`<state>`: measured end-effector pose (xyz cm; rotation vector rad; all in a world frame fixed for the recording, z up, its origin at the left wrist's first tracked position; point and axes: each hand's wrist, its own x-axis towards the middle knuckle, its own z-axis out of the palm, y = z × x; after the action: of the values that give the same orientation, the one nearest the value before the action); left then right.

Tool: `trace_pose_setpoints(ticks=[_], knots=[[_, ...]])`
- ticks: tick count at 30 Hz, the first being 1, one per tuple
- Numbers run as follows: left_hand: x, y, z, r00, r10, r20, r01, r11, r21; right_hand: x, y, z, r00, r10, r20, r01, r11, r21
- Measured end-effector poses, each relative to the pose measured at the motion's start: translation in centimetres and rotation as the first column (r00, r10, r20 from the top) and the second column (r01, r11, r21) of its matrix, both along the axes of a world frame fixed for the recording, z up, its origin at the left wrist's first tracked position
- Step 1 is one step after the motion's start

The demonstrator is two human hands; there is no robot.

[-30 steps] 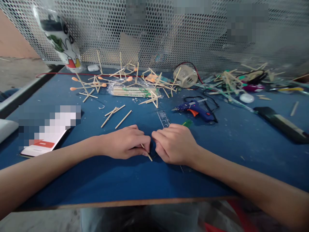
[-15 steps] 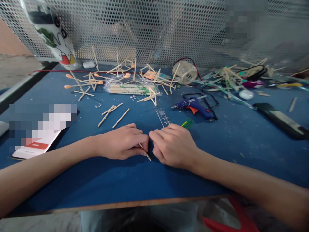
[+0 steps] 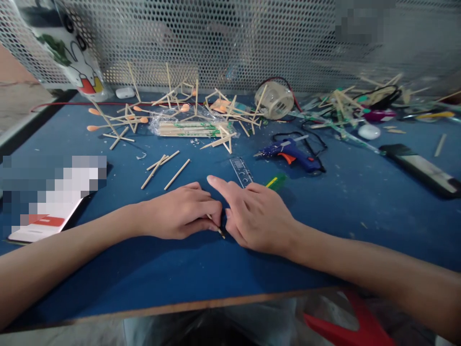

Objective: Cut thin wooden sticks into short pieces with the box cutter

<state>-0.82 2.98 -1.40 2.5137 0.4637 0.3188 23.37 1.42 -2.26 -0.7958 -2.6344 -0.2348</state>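
My left hand (image 3: pixel 183 211) rests on the blue table (image 3: pixel 180 269) with its fingers closed on a thin wooden stick (image 3: pixel 217 228); the stick's tip pokes out toward me. My right hand (image 3: pixel 254 214) lies just to its right, almost touching it, with the index finger stretched out over the left hand's fingertips. A clear ruler (image 3: pixel 242 171) runs under the right hand, and a green-and-yellow tool (image 3: pixel 274 181) shows just past its knuckles. Whether the right hand grips anything is hidden.
Loose sticks (image 3: pixel 169 168) lie beyond my left hand. Farther back are a bag of sticks (image 3: pixel 190 129), glued stick frames (image 3: pixel 122 122), a blue glue gun (image 3: pixel 291 154) with its cord, a clear cup (image 3: pixel 275 101) and a perforated metal screen (image 3: pixel 216 43). A phone (image 3: pixel 421 169) lies right.
My right index finger has lifted and straightened out over the left hand; before, both hands were curled together at the stick. The camera has tilted down a little.
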Motion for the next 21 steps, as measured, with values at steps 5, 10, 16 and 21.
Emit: trace_pose_setpoints(ticks=[5, 10, 16, 21], knots=[[-0.1, 0.04, -0.25, 1.0, -0.02, 0.014, 0.02, 0.999, 0.036, -0.09, -0.28, -0.24, 1.0, -0.015, -0.026, 0.015, 1.0, 0.015], [-0.24, 0.08, -0.42, 0.999, -0.029, 0.033, 0.028, 0.999, 0.029, -0.24, -0.33, 0.03, 0.997, 0.054, -0.047, -0.053, 0.998, 0.032], [-0.19, 0.1, -0.3, 0.999, -0.033, 0.024, 0.033, 0.999, 0.0, -0.03, 0.09, 0.56, 0.996, 0.04, -0.077, -0.041, 0.999, -0.017], [-0.18, 0.07, -0.33, 1.0, -0.023, -0.012, 0.023, 1.0, 0.017, 0.0, 0.2, 0.32, 0.998, 0.023, -0.056, -0.023, 1.0, 0.004]])
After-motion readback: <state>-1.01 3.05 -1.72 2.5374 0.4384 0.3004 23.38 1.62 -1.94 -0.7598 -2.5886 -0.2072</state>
